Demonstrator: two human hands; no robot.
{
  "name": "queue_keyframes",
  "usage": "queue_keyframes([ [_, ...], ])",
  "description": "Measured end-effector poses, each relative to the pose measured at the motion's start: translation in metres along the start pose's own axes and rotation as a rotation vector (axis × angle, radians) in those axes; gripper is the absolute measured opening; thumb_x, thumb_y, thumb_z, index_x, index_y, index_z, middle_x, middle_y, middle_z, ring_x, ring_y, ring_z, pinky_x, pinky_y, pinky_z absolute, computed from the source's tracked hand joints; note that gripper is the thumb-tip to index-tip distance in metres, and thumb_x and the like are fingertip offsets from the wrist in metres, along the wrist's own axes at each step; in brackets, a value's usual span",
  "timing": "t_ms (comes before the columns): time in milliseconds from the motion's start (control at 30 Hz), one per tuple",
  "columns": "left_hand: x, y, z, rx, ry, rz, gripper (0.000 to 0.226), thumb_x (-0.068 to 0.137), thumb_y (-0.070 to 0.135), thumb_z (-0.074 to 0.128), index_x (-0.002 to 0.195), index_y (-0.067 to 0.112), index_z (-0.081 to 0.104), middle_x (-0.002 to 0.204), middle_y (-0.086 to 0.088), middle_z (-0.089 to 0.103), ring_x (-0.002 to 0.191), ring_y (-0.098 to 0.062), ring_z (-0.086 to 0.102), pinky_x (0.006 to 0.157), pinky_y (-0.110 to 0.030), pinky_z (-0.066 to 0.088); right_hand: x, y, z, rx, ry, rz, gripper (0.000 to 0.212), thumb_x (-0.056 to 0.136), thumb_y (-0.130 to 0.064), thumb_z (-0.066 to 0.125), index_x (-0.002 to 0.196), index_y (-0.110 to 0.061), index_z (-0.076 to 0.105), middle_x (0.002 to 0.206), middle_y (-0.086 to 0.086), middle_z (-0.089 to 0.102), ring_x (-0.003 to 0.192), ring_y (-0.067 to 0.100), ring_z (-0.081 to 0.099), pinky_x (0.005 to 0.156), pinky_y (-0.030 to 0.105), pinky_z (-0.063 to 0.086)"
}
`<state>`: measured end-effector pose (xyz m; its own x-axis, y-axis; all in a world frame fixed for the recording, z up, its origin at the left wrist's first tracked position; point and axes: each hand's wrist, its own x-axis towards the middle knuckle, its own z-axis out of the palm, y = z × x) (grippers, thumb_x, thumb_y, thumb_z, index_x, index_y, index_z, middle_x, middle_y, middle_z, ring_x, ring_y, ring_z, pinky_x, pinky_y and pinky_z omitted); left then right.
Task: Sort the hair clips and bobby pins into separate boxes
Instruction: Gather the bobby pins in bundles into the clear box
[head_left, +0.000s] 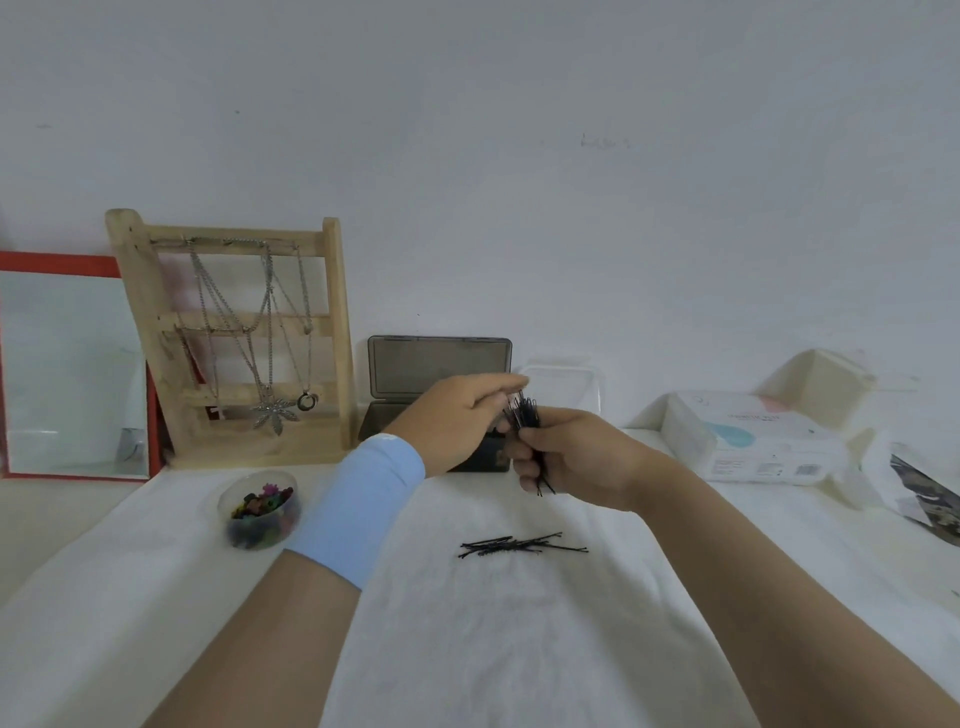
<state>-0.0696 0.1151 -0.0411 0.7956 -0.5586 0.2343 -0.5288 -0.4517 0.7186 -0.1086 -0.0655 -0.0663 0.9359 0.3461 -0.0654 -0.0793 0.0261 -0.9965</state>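
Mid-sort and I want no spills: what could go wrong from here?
1. The right hand grips a bundle of black metal bobby pins while the left hand pinches its top; pins sticking out below could slip onto the white cloth.
2. The round clear plastic tub of colourful hair clips stands close beside the left forearm; a sideways sweep might tip it.
3. The loose pile of black bobby pins lies between the forearms and could get scattered.
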Motion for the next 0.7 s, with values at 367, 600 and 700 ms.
queue_keyframes([
  [367,0.026,-0.001,0.013,-0.025,-0.172,-0.052,0.053,0.104,0.039,0.04,0.154,0.041,0.023,0.146,0.014,0.047,0.123,-0.001,0.052,0.112,-0.025,0.029,0.02,-0.004,-0.021,0.064,-0.075,-0.004,0.03,0.104,-0.005,0.036,0.088,-0.012,0.061,0.075,0.005,0.044,0.062,0.018,0.039,0.064,0.034,0.037],
  [600,0.029,-0.012,-0.001,-0.031,-0.127,-0.045,0.045,0.104,0.041,0.037,0.149,0.037,0.039,0.15,0.015,0.044,0.139,0.0,0.035,0.118,-0.025,0.021,0.027,-0.001,-0.023,0.145,-0.07,-0.025,0.043,0.105,-0.005,0.033,0.081,-0.018,0.066,0.073,0.003,0.04,0.061,0.016,0.036,0.059,0.027,0.036],
  [700,0.031,-0.013,0.009,-0.077,-0.103,-0.014,0.042,0.105,0.036,0.039,0.147,0.033,0.043,0.152,0.018,0.04,0.14,0.002,0.033,0.118,-0.022,0.02,0.025,0.001,-0.026,0.135,-0.057,-0.034,0.033,0.105,-0.005,0.034,0.086,-0.015,0.059,0.073,0.002,0.042,0.062,0.016,0.037,0.06,0.028,0.036],
])
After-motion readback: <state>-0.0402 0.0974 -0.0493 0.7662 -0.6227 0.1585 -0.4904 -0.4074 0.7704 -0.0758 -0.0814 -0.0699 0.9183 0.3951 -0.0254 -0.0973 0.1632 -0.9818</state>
